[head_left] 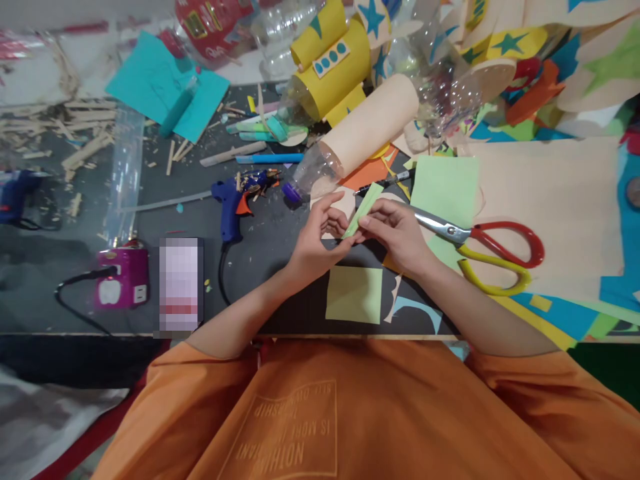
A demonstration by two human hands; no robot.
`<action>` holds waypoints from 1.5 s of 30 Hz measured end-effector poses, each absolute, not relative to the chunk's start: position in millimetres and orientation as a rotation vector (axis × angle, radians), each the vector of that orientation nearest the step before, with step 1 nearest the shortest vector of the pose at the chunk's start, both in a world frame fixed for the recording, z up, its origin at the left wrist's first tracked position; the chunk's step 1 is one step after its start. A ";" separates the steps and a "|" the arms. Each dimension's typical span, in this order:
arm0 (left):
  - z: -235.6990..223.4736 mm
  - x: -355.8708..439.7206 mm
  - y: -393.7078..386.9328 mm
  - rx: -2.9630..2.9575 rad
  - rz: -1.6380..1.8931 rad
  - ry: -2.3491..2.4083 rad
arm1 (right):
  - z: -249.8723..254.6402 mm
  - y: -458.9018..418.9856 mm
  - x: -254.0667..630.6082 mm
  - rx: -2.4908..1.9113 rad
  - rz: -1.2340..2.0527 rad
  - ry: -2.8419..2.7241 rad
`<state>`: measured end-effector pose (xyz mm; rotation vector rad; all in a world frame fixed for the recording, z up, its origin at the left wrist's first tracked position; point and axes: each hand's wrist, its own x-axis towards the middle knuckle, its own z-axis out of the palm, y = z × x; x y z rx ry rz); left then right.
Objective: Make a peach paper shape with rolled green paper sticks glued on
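Note:
A narrow folded strip of light green paper [367, 205] stands at a slant between my two hands. My right hand [403, 237] pinches its lower part between thumb and fingers. My left hand [320, 243] has curled fingers, and its thumb meets the strip's bottom end; its exact grip is partly hidden. Just below the hands lies a square of light green paper [354, 295]. Large scissors [465, 235] with one red and one yellow handle lie beside my right hand, their blade tips hidden behind it. A black pen [397, 179] is behind the strip.
A plastic bottle wrapped in beige paper [377, 127] lies behind my hands, near a yellow paper-covered bottle [333, 67]. To the left are a blue glue gun [230, 207], a purple power adapter [121, 279] and a blurred-out phone [179, 283]. Beige paper sheets [550, 200] cover the right side.

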<state>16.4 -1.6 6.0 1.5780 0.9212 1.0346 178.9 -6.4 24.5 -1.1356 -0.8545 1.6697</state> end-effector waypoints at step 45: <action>2.1 5.2 0.4 1.893 1.141 0.892 | 20.9 -7.6 176.7 -1.130 1.619 -0.892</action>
